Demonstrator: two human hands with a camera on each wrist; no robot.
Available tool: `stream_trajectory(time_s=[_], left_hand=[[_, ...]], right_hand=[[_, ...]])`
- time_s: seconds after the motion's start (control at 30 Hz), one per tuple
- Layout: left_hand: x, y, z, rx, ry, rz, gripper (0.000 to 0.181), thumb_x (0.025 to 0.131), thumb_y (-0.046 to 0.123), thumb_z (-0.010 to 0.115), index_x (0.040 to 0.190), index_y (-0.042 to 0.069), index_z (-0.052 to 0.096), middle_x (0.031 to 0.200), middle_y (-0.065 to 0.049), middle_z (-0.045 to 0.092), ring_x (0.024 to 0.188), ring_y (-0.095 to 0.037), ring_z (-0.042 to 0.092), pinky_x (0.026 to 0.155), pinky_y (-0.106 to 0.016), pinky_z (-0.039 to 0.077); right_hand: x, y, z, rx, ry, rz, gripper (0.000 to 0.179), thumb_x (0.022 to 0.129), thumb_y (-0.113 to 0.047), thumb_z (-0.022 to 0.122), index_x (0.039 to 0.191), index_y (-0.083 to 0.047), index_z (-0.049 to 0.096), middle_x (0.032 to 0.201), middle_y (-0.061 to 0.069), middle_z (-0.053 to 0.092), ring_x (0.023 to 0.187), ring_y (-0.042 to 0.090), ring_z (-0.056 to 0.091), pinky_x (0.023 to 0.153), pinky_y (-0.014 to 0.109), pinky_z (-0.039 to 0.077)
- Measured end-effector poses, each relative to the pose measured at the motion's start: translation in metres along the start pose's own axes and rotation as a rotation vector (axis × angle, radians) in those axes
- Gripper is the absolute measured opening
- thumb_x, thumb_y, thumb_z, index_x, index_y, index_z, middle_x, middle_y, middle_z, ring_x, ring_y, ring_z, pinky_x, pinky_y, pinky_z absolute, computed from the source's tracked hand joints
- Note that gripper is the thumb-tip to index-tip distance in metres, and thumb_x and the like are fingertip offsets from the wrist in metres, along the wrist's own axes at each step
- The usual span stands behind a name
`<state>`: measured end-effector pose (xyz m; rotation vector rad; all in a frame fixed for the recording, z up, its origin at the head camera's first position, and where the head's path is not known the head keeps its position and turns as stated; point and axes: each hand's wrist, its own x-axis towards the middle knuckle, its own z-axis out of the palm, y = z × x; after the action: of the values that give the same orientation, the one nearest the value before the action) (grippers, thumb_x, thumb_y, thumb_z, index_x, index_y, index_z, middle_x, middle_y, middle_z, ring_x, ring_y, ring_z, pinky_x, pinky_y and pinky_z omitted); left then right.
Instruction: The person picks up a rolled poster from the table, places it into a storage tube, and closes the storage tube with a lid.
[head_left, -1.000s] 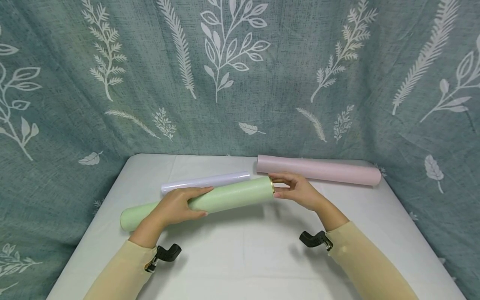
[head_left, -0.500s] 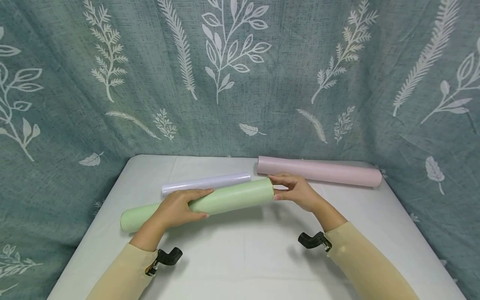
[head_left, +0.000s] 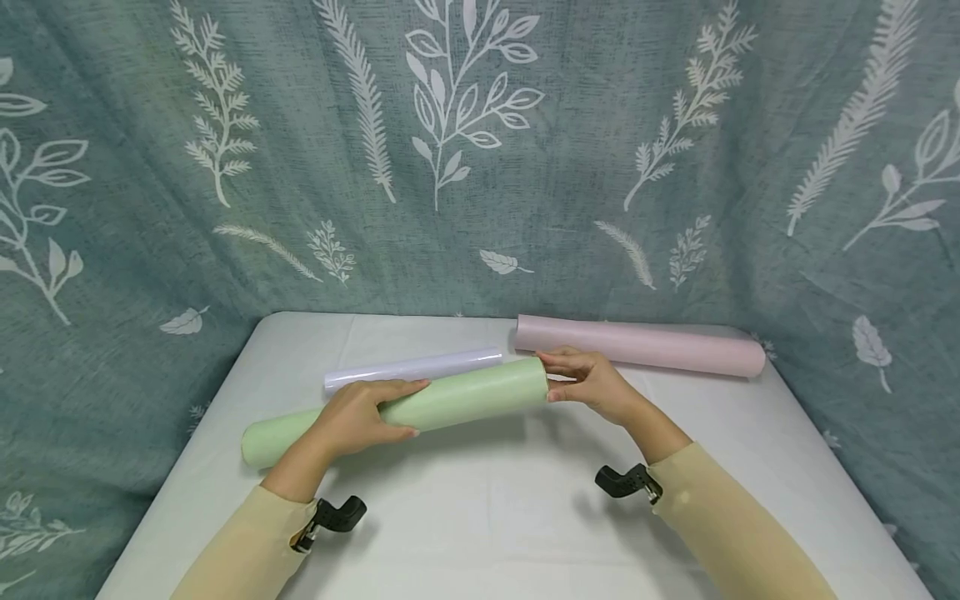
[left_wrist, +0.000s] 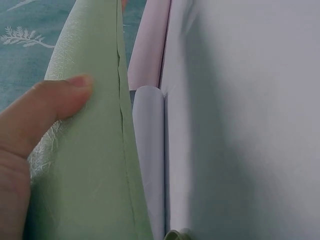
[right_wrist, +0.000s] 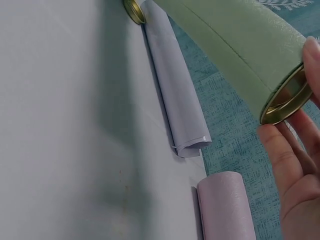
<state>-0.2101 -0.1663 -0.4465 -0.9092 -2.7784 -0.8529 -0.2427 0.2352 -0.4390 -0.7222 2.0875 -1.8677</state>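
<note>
A light green paper roll (head_left: 480,393) with a lengthwise seam is held slanting above the white table, right end raised. My left hand (head_left: 358,417) grips it around the middle, thumb along the near side in the head view. At the right end, my right hand (head_left: 592,389) holds the edge between thumb and fingers. In the right wrist view, a gold metal rim (right_wrist: 272,116) lines that hollow end, with fingertips touching it. A lavender roll (head_left: 420,367) lies just behind the green one. Further right at the back lies a pink roll (head_left: 652,345).
A gold ring-shaped piece (right_wrist: 134,11) sits near the lavender roll's far end in the right wrist view. White cloth covers the table (head_left: 495,533). A green leaf-patterned curtain (head_left: 555,167) hangs along the back and sides.
A second ago a gold edge showed at the green roll's right end in the head view; now it hardly shows there. Both hands keep nearly the same place and grip.
</note>
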Motion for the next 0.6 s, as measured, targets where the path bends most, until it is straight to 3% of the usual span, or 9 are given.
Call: stream_trajectory(time_s=[0.2, 0.6], left_hand=[[0.0015, 0.0008, 0.0019, 0.011, 0.003, 0.001, 0.071, 0.076, 0.043, 0.087, 0.141, 0.038, 0.059, 0.132, 0.006, 0.065, 0.117, -0.022, 0.064, 0.093, -0.045, 0.053], [0.0015, 0.0006, 0.002, 0.017, -0.003, -0.004, 0.071, 0.076, 0.043, 0.087, 0.141, 0.038, 0.058, 0.133, 0.006, 0.065, 0.118, -0.022, 0.063, 0.094, -0.044, 0.053]], right_hand=[[-0.0014, 0.0012, -0.0022, -0.049, 0.008, 0.007, 0.066, 0.084, 0.001, 0.078, 0.143, 0.004, 0.048, 0.139, 0.016, 0.052, 0.124, 0.017, 0.059, 0.092, 0.033, 0.054], [0.0005, 0.0014, -0.0033, 0.0, -0.006, 0.007, 0.069, 0.082, 0.005, 0.078, 0.142, 0.009, 0.045, 0.132, 0.006, 0.056, 0.122, 0.014, 0.06, 0.091, 0.035, 0.055]])
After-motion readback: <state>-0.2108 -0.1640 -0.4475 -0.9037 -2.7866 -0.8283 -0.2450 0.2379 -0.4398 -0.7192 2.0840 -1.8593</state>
